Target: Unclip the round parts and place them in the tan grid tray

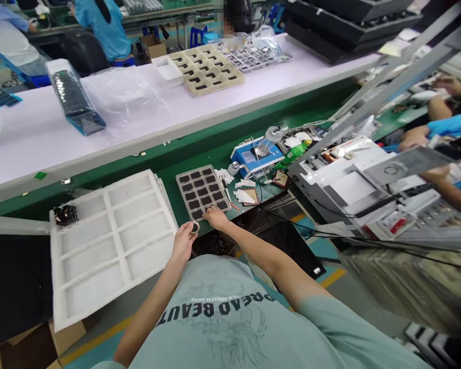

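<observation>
Dark tray [185, 197] edge touches right hand [216, 218]; left hand [184, 240] pinches ring [195, 227]

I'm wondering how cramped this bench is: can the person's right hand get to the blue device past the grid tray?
Probably yes. The right hand rests at the grid tray's near edge; only flat paper scraps lie before the blue device.

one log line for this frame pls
left hand: holds small ring | right hand: on near edge of parts tray | left of both: white foam tray
</observation>
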